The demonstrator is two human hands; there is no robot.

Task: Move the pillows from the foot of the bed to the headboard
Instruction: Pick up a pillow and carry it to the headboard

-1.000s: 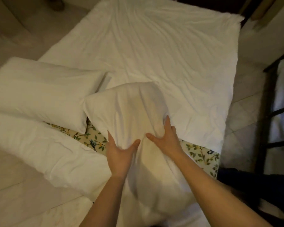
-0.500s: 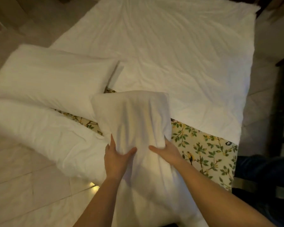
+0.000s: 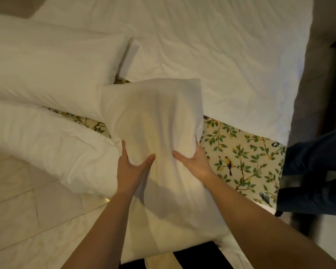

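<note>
Left hand and right hand clamped on either side of white pillow, held above foot of bed; second pillow lying to left, on white duvet.

matt cloth pillow (creased), glossy floor tiles

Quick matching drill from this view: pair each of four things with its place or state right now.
Things:
1. held pillow
2. second pillow
3. floral sheet
4. white duvet

Places or states:
A. bare strip, patterned with leaves and birds
B. gripped on both sides by left hand and right hand
C. spread over the far part of the bed
D. lying on the left, untouched

Pairs: 1-B, 2-D, 3-A, 4-C
</note>
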